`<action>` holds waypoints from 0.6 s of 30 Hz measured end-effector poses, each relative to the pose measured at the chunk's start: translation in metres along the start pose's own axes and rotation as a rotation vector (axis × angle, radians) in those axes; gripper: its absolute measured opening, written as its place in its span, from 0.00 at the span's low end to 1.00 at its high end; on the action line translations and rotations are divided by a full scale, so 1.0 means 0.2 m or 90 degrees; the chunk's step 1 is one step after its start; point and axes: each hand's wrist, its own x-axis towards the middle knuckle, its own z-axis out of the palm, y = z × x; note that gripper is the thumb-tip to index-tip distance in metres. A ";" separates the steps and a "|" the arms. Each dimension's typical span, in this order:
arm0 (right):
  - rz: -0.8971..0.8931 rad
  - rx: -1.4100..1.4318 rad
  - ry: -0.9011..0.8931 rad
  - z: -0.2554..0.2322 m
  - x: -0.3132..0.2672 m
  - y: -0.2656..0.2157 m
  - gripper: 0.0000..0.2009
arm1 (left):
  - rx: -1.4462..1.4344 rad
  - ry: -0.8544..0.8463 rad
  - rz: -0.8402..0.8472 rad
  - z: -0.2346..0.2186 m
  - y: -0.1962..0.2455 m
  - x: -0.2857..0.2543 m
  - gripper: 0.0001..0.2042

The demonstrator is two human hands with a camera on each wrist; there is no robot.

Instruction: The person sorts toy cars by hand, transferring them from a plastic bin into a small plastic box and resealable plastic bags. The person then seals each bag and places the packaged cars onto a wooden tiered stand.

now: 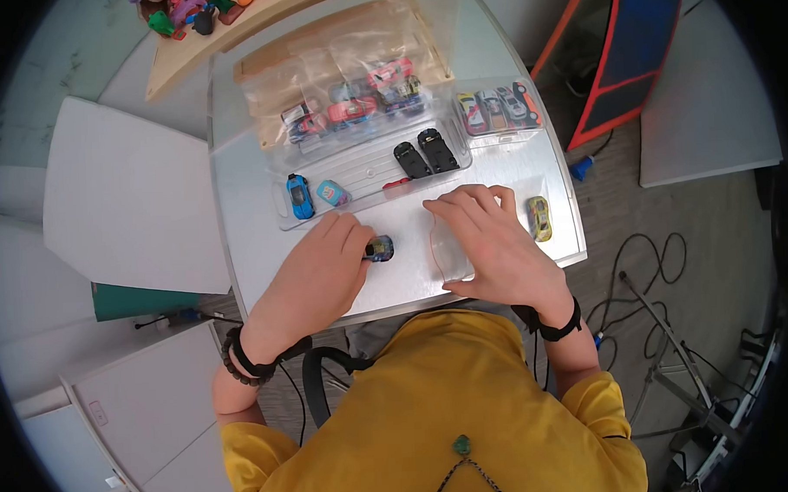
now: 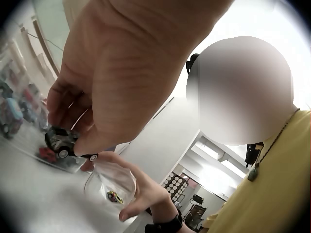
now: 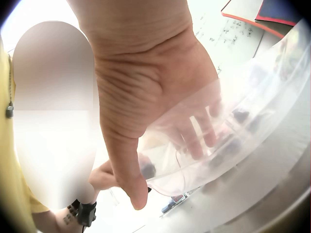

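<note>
My left hand (image 1: 312, 266) pinches a small dark toy car (image 1: 379, 248) between thumb and fingers, low over the silver tabletop. In the left wrist view the toy car (image 2: 62, 144) shows its wheels below the fingertips. To the right of it, my right hand (image 1: 498, 242) holds a clear plastic bag (image 1: 446, 251) with a red line along its edge. Thumb and fingers curve around the bag from opposite sides, spreading it in the left wrist view. Beyond the right hand, a yellow-green toy car (image 1: 540, 218) sits near the table's right edge.
A clear plastic tray (image 1: 365, 173) holds a blue toy car (image 1: 299, 195), a small blue-and-pink item (image 1: 332, 193) and two black toy cars (image 1: 437, 150). Behind lie bagged toy cars (image 1: 352, 109). A clear case (image 1: 499, 112) of cars stands at the back right.
</note>
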 end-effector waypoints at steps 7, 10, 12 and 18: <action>-0.010 0.009 -0.005 0.02 0.04 -0.03 0.47 | 0.031 -0.076 -0.032 0.25 -0.05 -0.09 0.16; -0.011 0.010 -0.010 0.03 0.05 -0.04 0.47 | 0.028 -0.038 -0.019 0.27 -0.02 -0.07 0.16; -0.006 0.009 -0.019 0.04 0.06 -0.05 0.47 | 0.011 -0.002 -0.022 0.29 -0.01 -0.07 0.17; -0.004 0.000 -0.027 0.06 0.08 -0.05 0.47 | -0.029 0.081 -0.021 0.35 -0.01 -0.09 0.18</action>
